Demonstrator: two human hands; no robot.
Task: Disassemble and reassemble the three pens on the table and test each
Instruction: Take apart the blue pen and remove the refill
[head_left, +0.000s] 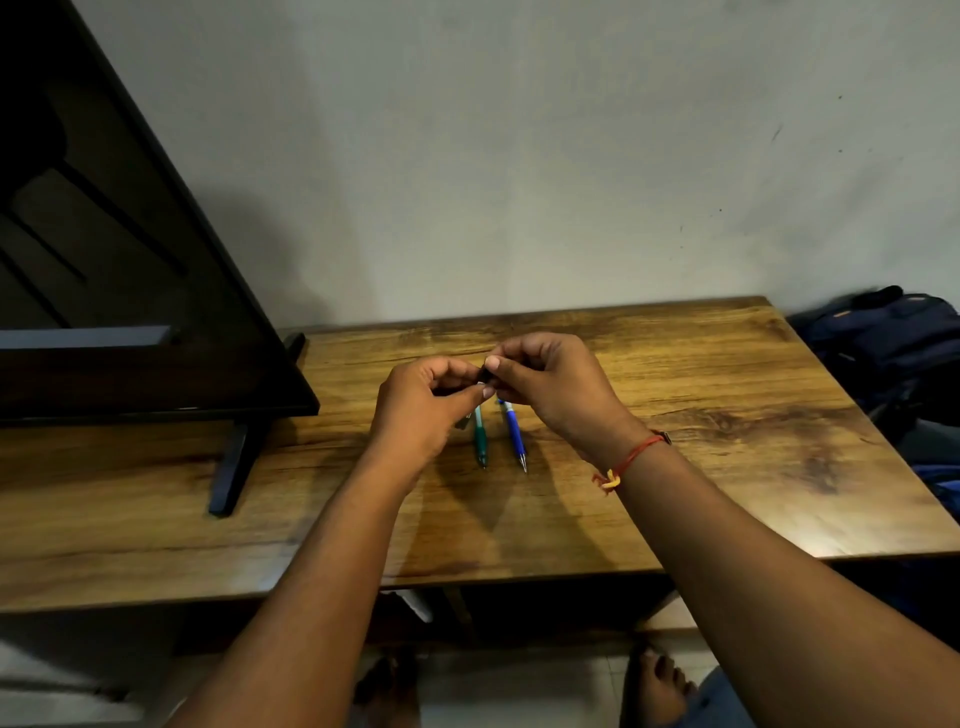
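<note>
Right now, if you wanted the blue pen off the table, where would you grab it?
Probably pinch the blue pen at its blue barrel, coming down from above on its right side. It lies flat on the table, tip towards the person, with the green pen close on its left and the right hand over its far end.

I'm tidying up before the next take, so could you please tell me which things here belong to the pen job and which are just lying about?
Job: dark pen, pinched between left hand and right hand; green pen and blue pen, lying on the table.
Lying about: screen, left; bag, beside the table on the right.
</note>
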